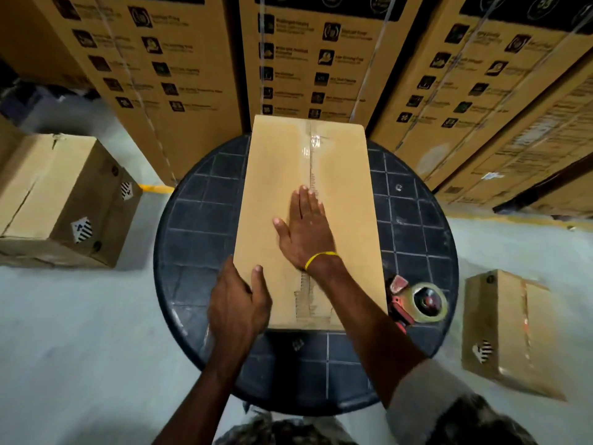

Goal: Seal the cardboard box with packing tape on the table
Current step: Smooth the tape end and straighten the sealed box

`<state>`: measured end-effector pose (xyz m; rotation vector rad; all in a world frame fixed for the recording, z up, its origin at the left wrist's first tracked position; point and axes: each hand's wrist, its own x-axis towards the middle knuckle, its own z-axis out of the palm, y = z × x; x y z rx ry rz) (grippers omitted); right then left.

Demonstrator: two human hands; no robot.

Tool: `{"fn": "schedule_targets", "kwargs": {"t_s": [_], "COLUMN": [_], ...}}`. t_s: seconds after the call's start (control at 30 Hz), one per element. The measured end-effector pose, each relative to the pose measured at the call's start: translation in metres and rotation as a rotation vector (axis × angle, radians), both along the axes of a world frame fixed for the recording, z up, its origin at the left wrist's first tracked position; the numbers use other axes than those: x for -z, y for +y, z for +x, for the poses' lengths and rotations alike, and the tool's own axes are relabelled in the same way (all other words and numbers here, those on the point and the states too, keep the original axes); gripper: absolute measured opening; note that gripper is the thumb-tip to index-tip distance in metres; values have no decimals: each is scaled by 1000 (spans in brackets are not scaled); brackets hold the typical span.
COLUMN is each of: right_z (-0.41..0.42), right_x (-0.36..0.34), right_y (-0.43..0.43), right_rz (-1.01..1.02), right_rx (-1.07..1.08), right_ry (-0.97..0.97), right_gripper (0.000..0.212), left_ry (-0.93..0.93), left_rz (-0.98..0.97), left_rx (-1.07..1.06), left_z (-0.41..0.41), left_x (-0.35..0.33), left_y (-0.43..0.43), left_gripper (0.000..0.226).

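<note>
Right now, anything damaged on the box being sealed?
Yes. On the cardboard box, the facing paper is torn off along the centre seam near the person, baring corrugation; tape at the far end looks wrinkled; right hand presses flat on the seam, left hand grips the near corner.

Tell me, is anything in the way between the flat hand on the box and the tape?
Nothing visible. The right hand lies flat on the box top, and the tape gun sits on the table just right of the box's near corner, beside that arm. Only bare box top and table lie between them.
</note>
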<state>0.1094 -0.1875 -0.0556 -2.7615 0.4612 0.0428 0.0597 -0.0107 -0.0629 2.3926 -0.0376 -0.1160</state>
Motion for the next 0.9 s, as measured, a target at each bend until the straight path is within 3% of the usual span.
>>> {"fn": "schedule_targets", "kwargs": {"t_s": [0.23, 0.33, 0.4, 0.47, 0.53, 0.63, 0.7, 0.77, 0.9], "right_z": [-180, -225, -234, -226, -204, -162, -147, -146, -176], "right_x": [-14, -27, -36, -42, -41, -40, -27, -19, -18], "right_y": [80, 80, 62, 35, 0, -42, -59, -63, -52], "right_rz": [133, 321, 480, 418, 418, 654, 827, 856, 884], "right_rx": [-157, -187, -83, 144, 455, 709, 732, 705, 699], "right_ry": [8, 74, 3, -257, -452, -232, -82, -34, -17], "right_gripper": [78, 77, 65, 44, 40, 65, 61, 51, 63], "left_ry": [2, 33, 100, 156, 181, 205, 223, 248, 305], "left_rz": [-15, -27, -22, -39, -57, -36, -26, -35, 44], "left_rx": [5, 23, 35, 48, 64, 60, 52, 56, 56], "left_z": [-2, -2, 0, 1, 1, 1, 1, 1, -9], "left_x": [-4, -2, -3, -7, -9, -11, -14, -15, -15], "left_y": [1, 3, 5, 5, 6, 5, 5, 7, 25], "left_gripper": [44, 47, 52, 56, 62, 65, 63, 64, 66]}}
